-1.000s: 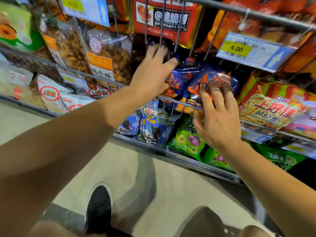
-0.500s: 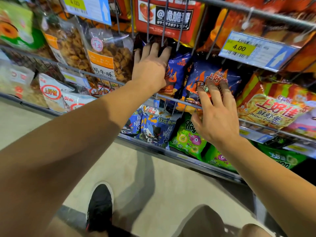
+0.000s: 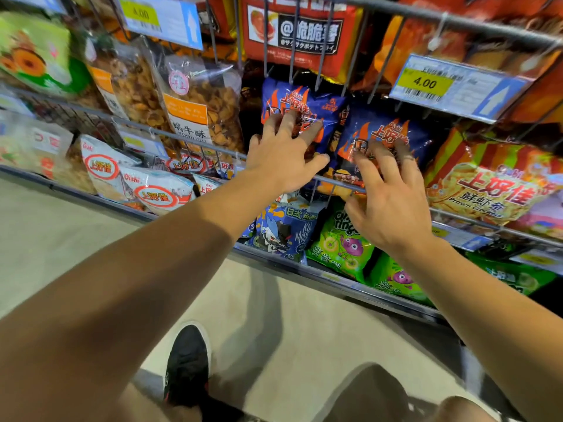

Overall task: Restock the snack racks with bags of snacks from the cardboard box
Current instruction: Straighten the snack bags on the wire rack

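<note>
Head view: 2 blue snack bags stand side by side in the wire rack. Left hand presses spread, straight fingers on the left blue bag; right hand, fingers likewise spread, touches the right blue bag.

Bright, even store light from above; soft arm shadows fall on the pale floor. Glare streaks the clear bags. Fingertips and left edge are motion-blurred, and the wide lens bends the rack wires
</note>
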A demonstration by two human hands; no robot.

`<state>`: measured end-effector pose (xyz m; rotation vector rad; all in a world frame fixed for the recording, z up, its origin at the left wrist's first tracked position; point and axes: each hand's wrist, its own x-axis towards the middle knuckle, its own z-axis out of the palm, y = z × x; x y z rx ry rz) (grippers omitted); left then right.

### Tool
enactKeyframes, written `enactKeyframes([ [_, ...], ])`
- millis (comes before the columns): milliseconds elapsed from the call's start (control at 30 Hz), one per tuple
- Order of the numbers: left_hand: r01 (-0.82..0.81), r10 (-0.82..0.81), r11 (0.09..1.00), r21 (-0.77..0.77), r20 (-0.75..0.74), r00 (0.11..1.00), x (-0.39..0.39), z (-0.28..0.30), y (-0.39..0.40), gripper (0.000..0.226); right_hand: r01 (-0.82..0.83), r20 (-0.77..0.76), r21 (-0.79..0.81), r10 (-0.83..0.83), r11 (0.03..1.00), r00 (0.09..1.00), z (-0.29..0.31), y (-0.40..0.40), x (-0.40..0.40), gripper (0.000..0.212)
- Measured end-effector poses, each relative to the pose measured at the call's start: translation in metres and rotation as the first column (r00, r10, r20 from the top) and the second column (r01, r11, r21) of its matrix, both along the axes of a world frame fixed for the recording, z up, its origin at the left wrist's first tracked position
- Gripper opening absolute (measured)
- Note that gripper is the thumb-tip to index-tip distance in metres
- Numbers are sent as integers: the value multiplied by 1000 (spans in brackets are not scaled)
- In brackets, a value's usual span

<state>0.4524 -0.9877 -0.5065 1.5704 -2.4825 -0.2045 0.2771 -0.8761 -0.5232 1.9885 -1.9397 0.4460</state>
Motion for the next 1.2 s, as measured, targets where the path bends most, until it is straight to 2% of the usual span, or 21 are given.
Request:
enactKeyframes([
  [67, -17, 12, 989, -145, -34, 999, 5, 0, 7, 62, 37, 37, -69, -34, 997, 999, 1, 7, 2, 56],
  [133, -10, 0, 973, -233, -46, 999, 11, -4, 12, 57, 73, 18, -53, -72, 996, 997, -1, 13, 3, 55],
  [267, 24, -9, 993, -114, 128, 992, 24, -13, 13, 65, 85, -68, 144, -76, 986, 995, -4, 9, 0, 69],
  [333, 9, -2, 999, -42, 149, 989, 24, -12, 13, 65, 63, -58, 206, -52, 977, 997, -3, 7, -1, 73],
  [433, 33, -31, 998, -50, 43, 999, 19, -6, 22, 53, 38, 54, 143, -46, 989, 997, -1, 18, -1, 66],
  [500, 87, -97, 993, -78, -139, 986, 8, -1, 31, 46, 101, 133, 105, -115, 989, 984, 0, 31, 0, 67],
  [567, 98, -111, 993, -61, -284, 952, -10, 7, 37, 51, 174, 168, 144, -197, 974, 966, -1, 39, 1, 75],
  [767, -37, 92, 991, 131, -440, 893, -62, 14, 25, 74, 235, 187, 315, -303, 919, 935, 9, 22, 7, 90],
  [933, -86, 121, 992, 87, -615, 779, -59, 12, 27, 57, 94, 322, 279, -185, 956, 928, 19, 18, 3, 87],
  [1033, -102, 108, 994, 46, -627, 772, -55, 6, 28, 54, 41, 303, 313, -140, 949, 943, 16, 16, 0, 94],
  [1133, -92, 98, 995, 39, -535, 839, -57, 8, 26, 59, 96, 164, 375, -168, 922, 972, 13, 10, -2, 96],
  [1200, -63, 94, 995, 81, -472, 877, -52, 15, 28, 59, 137, 151, 381, -208, 914, 967, 14, 8, 0, 92],
])
